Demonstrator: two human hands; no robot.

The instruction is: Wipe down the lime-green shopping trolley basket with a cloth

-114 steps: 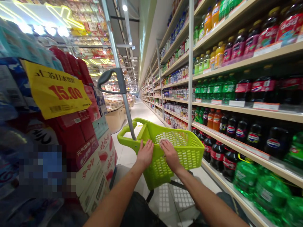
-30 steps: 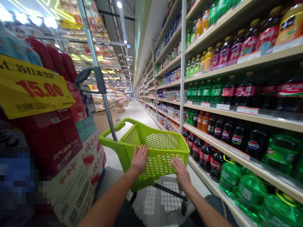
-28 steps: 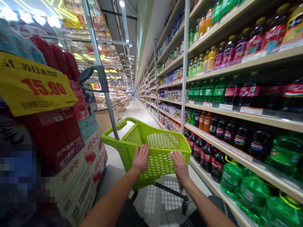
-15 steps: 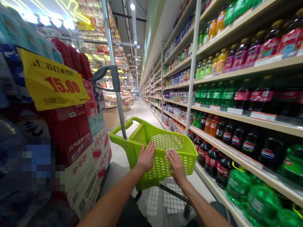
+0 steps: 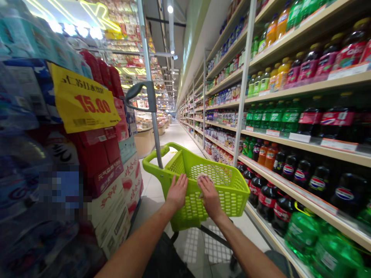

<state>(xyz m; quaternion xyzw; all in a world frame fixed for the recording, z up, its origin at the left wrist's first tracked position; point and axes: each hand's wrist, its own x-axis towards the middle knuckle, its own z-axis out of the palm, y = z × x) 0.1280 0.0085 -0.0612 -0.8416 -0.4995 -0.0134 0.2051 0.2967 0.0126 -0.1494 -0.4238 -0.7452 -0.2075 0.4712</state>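
A bright green plastic shopping cart basket (image 5: 224, 202) with perforated walls is in front of me. My left hand (image 5: 177, 193) lies flat against the upper edge of its near side, fingers stretched out and holding nothing. Farther right along the same rim, my right hand (image 5: 210, 199) presses a pale cloth (image 5: 199, 180) against the basket. The fingers cover most of the cloth. From the basket's left end rises a grey metal pole (image 5: 156, 135) with a dark grey looped handle (image 5: 151, 96).
On the right, tall shelves (image 5: 290, 148) carry rows of soft drink bottles. Stacked drink cartons (image 5: 98, 158) stand close on the left under a yellow price sign (image 5: 87, 102). A tiled aisle (image 5: 174, 133) runs ahead between them.
Both hands have shifted left along the basket's rim, the right one taking the cloth with it. The view has turned slightly left, while the cart appears to stay in place.
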